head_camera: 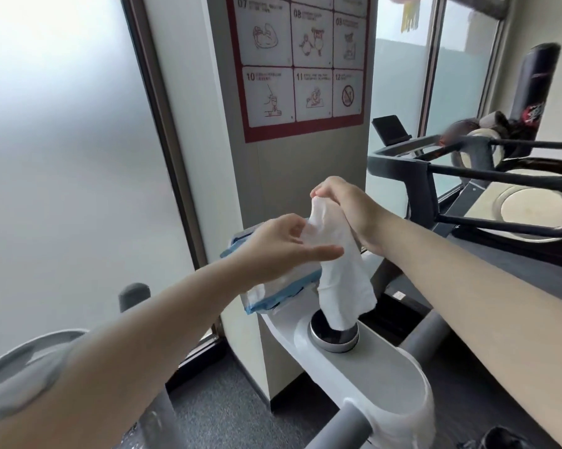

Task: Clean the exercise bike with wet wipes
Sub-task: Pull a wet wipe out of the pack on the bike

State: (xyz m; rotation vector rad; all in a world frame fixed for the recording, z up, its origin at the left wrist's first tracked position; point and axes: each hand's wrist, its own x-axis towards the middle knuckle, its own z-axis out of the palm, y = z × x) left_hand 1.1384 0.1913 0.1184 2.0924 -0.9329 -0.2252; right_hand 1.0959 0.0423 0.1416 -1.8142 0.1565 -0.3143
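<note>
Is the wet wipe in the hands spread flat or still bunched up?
Bunched. The wet wipe hangs in loose folds from the right hand above the bike's round knob.

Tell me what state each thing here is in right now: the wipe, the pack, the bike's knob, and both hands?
Wet wipe: out of the pack, hanging crumpled, its lower end in front of the knob.
Wipe pack: lying on the bike's white frame, partly hidden by the left hand.
Knob: upright on the frame; not being wiped yet.
Right hand: pinching the wipe's top.
Left hand: fingers extended, touching the wipe.
</note>
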